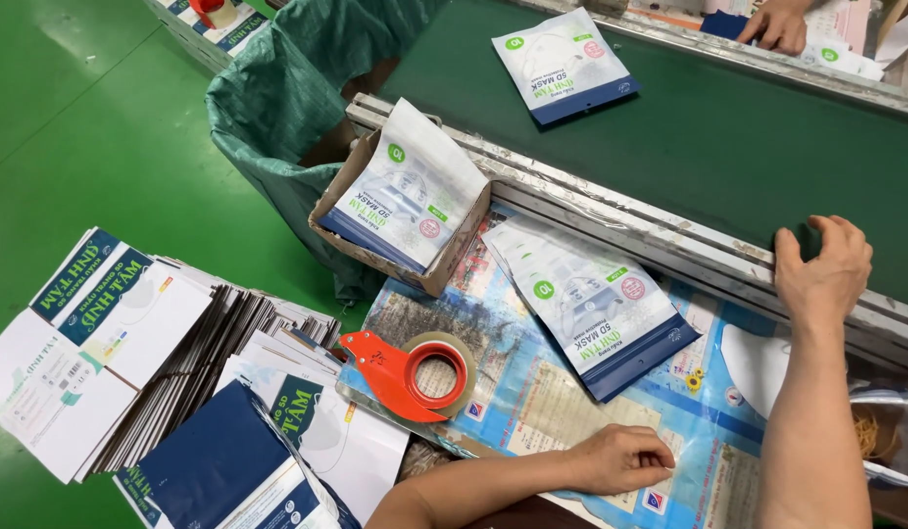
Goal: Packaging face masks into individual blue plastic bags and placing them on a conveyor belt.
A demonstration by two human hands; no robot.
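At the right of the frame the right hand (822, 266) curls its fingers over the metal edge rail (611, 211) of the dark green conveyor belt (728, 127), closed on the rail and holding no packet. Low in the centre the left hand (622, 456) lies flat and loosely open, palm down, on the printed blue plastic sheet (532, 392) covering the work surface. Just above it, in the middle of the frame, a fanned stack of white-and-navy mask pouches (596, 304) lies on that sheet, and to its upper left a small brown cardboard box (375, 230) holds more such pouches upright. One single pouch (564, 64) rides the belt at top centre. A red tape dispenser (410, 370) lies at lower centre-left, beside flattened white-and-blue cartons (130, 343). Another person's hand (777, 24) shows at the top right. Handling the slippery stack well probably means squaring its edges and gripping it from both sides.
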